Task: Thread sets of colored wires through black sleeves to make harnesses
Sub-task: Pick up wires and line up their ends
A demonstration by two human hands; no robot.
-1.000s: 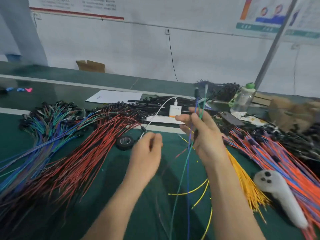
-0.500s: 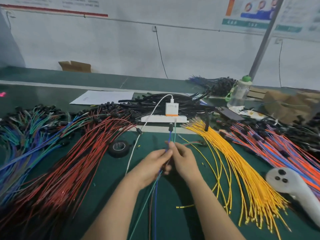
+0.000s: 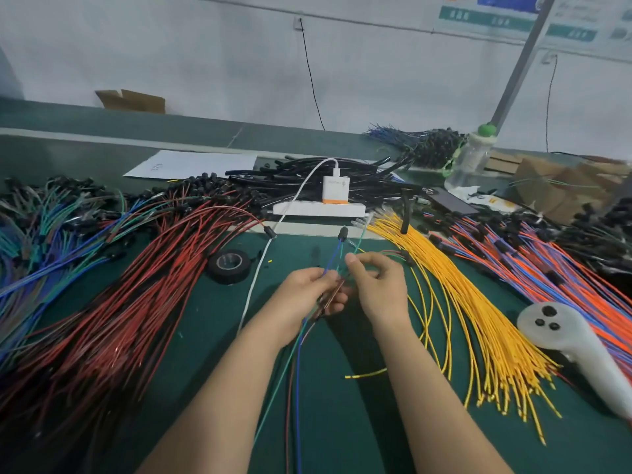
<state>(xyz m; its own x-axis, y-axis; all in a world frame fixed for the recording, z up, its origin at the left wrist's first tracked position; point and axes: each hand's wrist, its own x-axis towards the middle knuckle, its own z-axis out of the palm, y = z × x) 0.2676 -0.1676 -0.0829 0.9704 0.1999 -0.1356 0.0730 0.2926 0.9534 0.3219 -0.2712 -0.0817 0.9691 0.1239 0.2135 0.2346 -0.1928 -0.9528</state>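
table mat [image 3: 342, 422]: green, matt, smooth | red wires [image 3: 136, 302], left: plastic insulation, slight sheen | yellow wires [image 3: 478, 319], right: smooth plastic | wire set [image 3: 297, 371]: thin plastic-coated | black sleeves [image 3: 342, 172], far: glossy tubing | tape roll [image 3: 229, 266]: shiny black | controller [image 3: 574, 340], right: white matt plastic | power strip [image 3: 318, 209]: smooth white plastic | sheet [image 3: 191, 164]: paper | bottle [image 3: 468, 162]: clear plastic | box [image 3: 130, 100], far left: cardboard

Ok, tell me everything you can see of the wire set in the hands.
The wire set is three thin insulated strands: blue, green and dark red. The left hand grips them together; the right hand pinches them just beyond. Past the fingers the ends fan upward: the blue one carries a small black cap, the green tip is too blurred to read. The tails run toward the camera between the forearms, over the green mat, out of frame.
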